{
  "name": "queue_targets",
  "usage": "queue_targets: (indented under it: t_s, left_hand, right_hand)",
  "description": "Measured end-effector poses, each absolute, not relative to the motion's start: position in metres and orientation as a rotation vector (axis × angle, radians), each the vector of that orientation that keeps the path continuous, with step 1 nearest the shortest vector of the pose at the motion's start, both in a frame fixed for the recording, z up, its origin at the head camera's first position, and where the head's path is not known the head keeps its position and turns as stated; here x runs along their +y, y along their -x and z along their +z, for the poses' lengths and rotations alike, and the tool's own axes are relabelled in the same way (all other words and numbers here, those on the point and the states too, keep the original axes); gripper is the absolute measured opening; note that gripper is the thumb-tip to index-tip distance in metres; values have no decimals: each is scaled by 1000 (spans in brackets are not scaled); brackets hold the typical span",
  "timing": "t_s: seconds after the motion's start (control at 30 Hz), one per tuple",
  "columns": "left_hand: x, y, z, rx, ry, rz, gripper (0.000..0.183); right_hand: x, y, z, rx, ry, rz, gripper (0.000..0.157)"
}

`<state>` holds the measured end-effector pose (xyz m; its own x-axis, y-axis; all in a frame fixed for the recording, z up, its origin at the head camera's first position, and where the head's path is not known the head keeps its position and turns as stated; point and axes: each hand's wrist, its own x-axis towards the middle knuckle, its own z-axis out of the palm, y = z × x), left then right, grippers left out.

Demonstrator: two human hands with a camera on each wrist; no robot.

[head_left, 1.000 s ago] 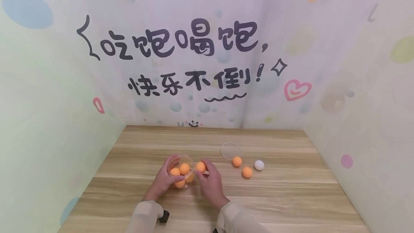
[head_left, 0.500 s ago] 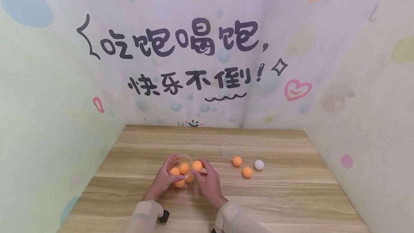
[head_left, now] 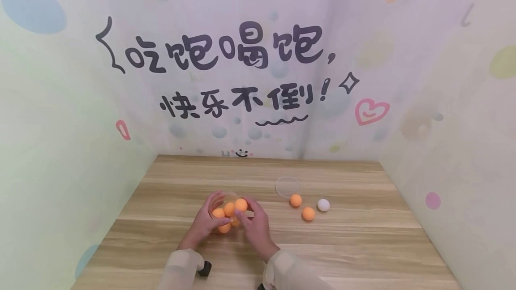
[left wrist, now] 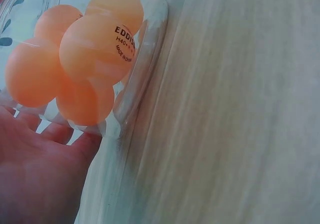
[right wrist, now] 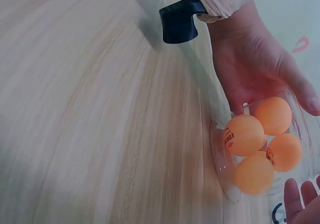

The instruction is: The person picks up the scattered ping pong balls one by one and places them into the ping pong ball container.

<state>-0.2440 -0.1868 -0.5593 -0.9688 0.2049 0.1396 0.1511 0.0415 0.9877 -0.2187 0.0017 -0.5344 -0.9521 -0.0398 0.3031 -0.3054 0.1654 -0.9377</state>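
1. Orange ball (head_left: pixel 241 205), one: I see it at the cup's mouth, pinched between thumb and fingers of the right hand (head_left: pixel 257 225).
2. Clear cup (left wrist: pixel 156 39), one: several orange balls inside; nearer the worktop's (head_left: pixel 354 249) left edge than its right.
3. Left hand (head_left: pixel 203 220): curled round the cup.
4. Clear disc (head_left: pixel 288 187), one: toward the far edge.
5. Loose balls, two orange (head_left: pixel 308 214), one white (head_left: pixel 324 205): near the disc, toward the right edge.

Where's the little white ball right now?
In the head view, the small round white ball lies on the wood-grain table, to the right of the person's right hand, just beyond and right of the nearer loose orange ball.
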Motion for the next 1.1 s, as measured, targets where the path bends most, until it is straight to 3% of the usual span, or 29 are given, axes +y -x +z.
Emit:
queue_targets:
  t_s: [0.33,1.1]
  left_hand:
    - [-188,246,-563,2245,-387,2104,86]
    - [-187,247,-561,2193,-371,2141,90]
  right_hand:
    - [0,219,-531,-2323,-334,1831,48]
    - [13,222,-543,-2413,-325,1699,40]
